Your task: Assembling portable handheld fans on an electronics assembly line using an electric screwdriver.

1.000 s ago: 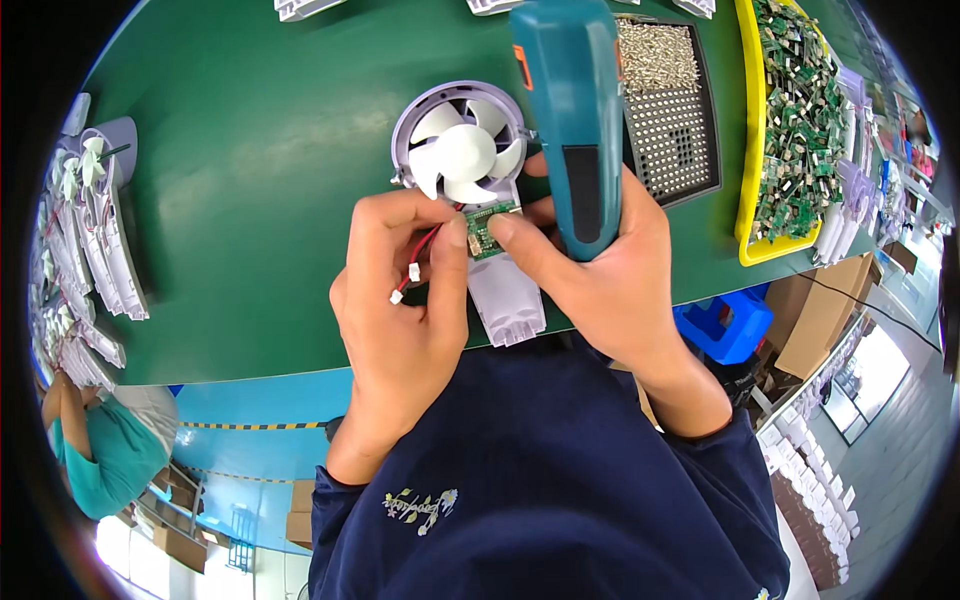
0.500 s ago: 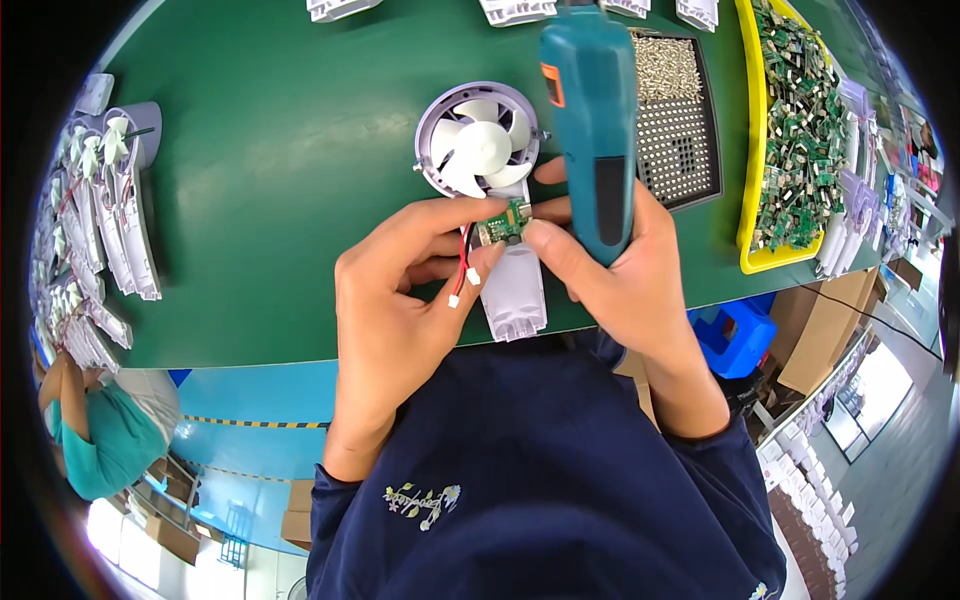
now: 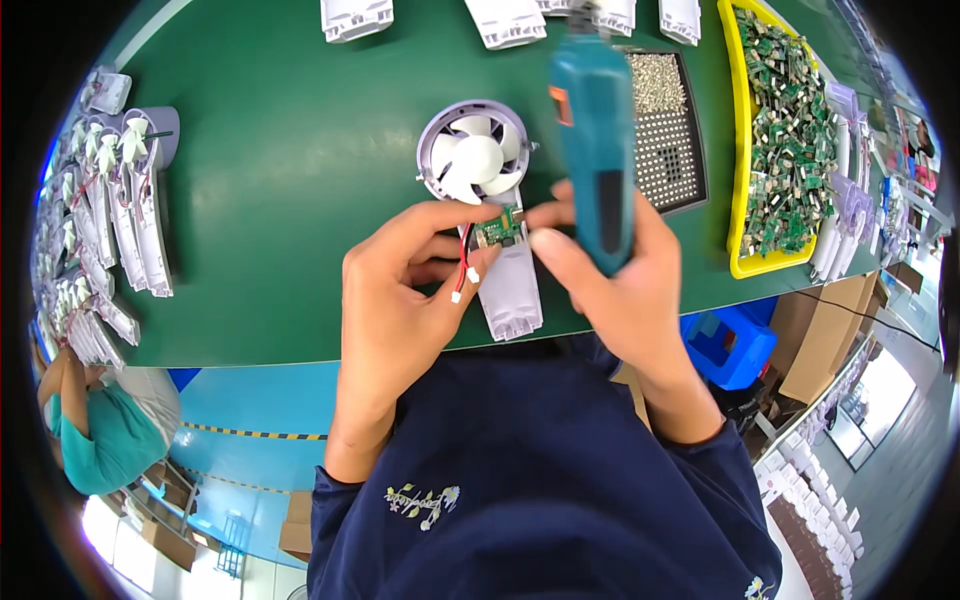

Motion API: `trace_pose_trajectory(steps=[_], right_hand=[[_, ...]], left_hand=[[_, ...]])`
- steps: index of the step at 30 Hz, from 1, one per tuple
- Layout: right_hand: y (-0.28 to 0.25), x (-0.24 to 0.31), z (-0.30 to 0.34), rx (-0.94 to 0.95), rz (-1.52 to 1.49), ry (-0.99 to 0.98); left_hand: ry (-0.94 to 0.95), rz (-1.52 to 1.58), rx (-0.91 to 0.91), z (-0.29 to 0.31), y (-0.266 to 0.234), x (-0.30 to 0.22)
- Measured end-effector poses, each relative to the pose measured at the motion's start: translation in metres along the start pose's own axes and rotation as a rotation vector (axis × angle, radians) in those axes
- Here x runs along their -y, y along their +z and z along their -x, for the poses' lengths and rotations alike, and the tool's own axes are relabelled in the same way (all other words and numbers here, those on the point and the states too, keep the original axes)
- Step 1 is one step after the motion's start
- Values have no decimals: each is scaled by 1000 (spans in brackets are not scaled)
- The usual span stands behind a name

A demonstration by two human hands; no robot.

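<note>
A small green circuit board (image 3: 500, 229) with a metal connector is pinched between the thumb and fingers of my left hand (image 3: 395, 275). Red, black and white wires (image 3: 464, 265) with white plugs hang beside it. Just right of the board is my right hand (image 3: 640, 290), index finger and thumb apart with no object visible between them. A teal power screwdriver (image 3: 592, 150), blurred, overlaps this hand and hides part of its fingers; I cannot tell whether they touch. Beneath the board lies a pale lilac fan housing: its handle (image 3: 512, 295) points toward me, its round head with white blades (image 3: 472, 160) away.
A black tray of small metal parts (image 3: 675, 190) and a yellow bin of circuit boards (image 3: 738, 200) stand at right. Fan housings (image 3: 150, 235) are stacked at far left; more white housings (image 3: 508, 25) line the back. A co-worker's teal sleeve (image 3: 110, 435) shows at lower left.
The view has shifted slightly. My right thumb and finger have parted a little from the board's connector. The screwdriver has moved slightly right; my left hand keeps its pinch.
</note>
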State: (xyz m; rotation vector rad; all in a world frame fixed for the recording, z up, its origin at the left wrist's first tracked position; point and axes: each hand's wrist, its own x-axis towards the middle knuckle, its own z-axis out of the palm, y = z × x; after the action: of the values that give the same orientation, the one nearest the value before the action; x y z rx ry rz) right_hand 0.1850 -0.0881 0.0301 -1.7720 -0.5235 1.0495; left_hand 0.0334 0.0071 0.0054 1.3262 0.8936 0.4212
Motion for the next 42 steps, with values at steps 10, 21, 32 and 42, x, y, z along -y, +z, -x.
trace_pose_trajectory(steps=[10, 21, 32, 42], right_hand=[[-95, 34, -32, 182, -461, -1080], [-89, 18, -70, 281, -526, -1132], [-91, 13, -77, 274, -553, -1121], [-82, 7, -85, 333, -489, -1139]], left_hand=[[8, -44, -25, -2, 4, -9], [20, -64, -35, -15, 27, -9], [17, -31, -11, -20, 40, -13], [7, -23, -5, -21, 33, -12]])
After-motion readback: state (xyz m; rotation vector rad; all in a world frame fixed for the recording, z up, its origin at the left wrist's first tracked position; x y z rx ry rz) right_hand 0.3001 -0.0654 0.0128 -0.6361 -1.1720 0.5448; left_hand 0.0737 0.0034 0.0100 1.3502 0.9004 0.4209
